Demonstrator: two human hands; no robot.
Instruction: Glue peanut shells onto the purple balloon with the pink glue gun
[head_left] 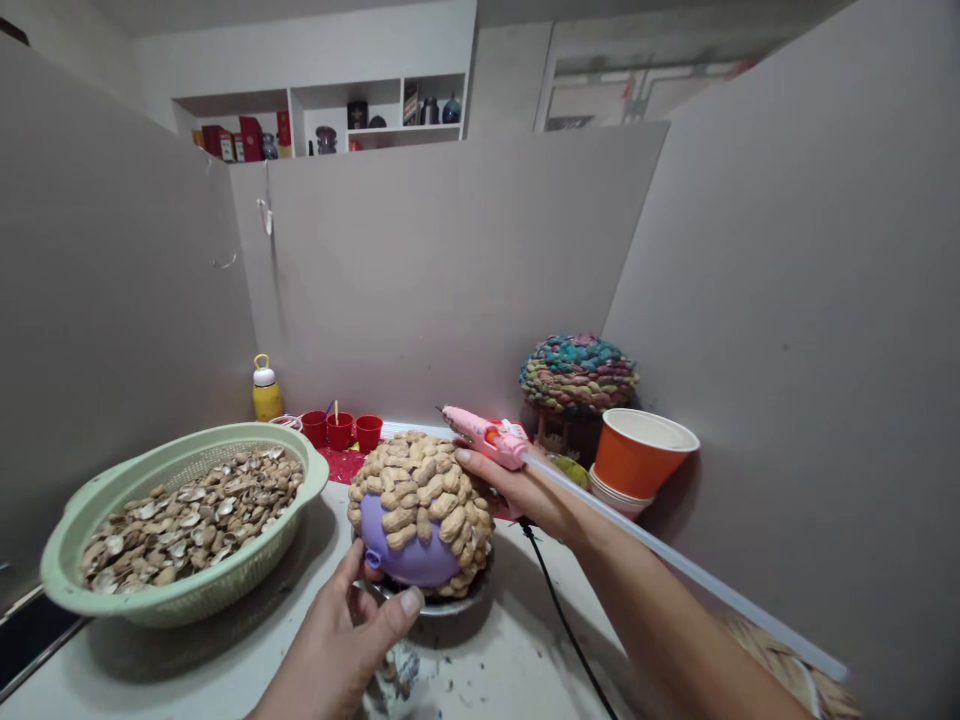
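Observation:
A purple balloon (pixel 397 560) covered on its top and right side with peanuts in their shells (pixel 424 470) sits in a shallow metal dish (pixel 457 605). Bare purple shows on its near side, with the knotted neck at lower left. My left hand (pixel 349 620) is at that near side, thumb and fingers apart, the fingers beside the neck and the thumb by the dish rim. In my right hand (pixel 525 490) is a pink glue gun (pixel 487 437), its nozzle pointing left above the balloon. A long clear glue stick (pixel 675 560) sticks out of its back.
On the left stands a green colander (pixel 56 560) of empty shells (pixel 202 520). Behind are red cups (pixel 340 430) and a yellow bottle (pixel 266 395). At right sit orange paper buckets (pixel 637 455) and a colourful shell-covered piece (pixel 577 375). A black cord (pixel 559 610) crosses the table.

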